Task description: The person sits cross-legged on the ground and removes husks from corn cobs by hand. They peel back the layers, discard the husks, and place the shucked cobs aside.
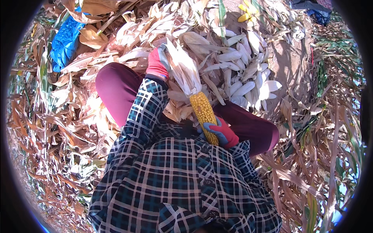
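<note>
A bare yellow ear of corn [202, 109] lies slantwise before my chest, its kernels exposed. Its pale dry husk [186, 68] is peeled back and still joined at the upper end of the ear. My right hand [223, 132], in a red and grey glove, grips the ear's lower part. My left hand [158, 62], gloved alike, is closed on the husk near its far end; the fingertips are partly hidden. Loose husks lie beneath and beyond both hands.
Unhusked ears [243, 87] are piled at the upper right, with several husked yellow ears [247, 13] beyond. Blue plastic sheeting [65, 43] lies at upper left. Dry corn stalks and leaves [303, 174] surround my folded legs. Dark cloth [309, 5] shows at the top right.
</note>
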### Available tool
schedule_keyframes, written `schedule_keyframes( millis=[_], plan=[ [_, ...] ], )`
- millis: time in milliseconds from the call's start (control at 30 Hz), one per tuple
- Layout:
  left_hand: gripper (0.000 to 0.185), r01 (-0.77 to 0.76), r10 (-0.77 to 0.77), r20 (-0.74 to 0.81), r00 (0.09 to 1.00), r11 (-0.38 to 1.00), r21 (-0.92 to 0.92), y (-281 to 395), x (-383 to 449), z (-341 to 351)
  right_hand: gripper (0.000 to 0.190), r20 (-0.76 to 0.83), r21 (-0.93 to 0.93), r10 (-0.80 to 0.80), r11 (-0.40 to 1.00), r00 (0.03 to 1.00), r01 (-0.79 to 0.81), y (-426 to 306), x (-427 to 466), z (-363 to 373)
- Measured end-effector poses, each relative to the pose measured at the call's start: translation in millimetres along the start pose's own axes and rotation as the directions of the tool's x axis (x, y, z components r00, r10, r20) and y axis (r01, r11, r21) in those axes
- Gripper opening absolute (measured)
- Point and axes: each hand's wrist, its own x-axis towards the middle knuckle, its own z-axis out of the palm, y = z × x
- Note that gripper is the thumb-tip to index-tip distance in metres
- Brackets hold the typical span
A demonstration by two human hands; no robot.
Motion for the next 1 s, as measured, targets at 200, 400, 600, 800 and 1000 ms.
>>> schedule_keyframes(
  millis=[200,400,600,800,1000],
  plan=[
    [0.028,0.32,-0.525,-0.087,0.847,0.633,-0.705,-12,36,1,0.042,-0.399,0.098,-0.032,0.992,0.916,0.077,0,-26,-23],
    [0.042,0.665,-0.222,0.642,0.734,0.429,-0.611,118,-99,30,0.075,-0.33,-0.776,-0.682,0.59,0.653,0.224,-3,33,-15],
    [0.041,0.811,-0.079,0.809,0.583,-0.015,-0.585,83,-96,32,0.094,-0.209,-0.905,-0.735,0.395,0.645,0.157,12,55,33],
    [0.038,0.773,-0.187,0.759,0.624,0.0,-0.635,96,-90,17,0.082,-0.25,-0.624,-0.602,0.699,0.759,0.349,31,75,21],
    [0.046,0.57,-0.245,0.528,0.813,0.517,-0.639,80,-90,32,0.069,-0.176,-0.756,-0.507,0.619,0.844,0.215,-3,67,-5]
  ],
)
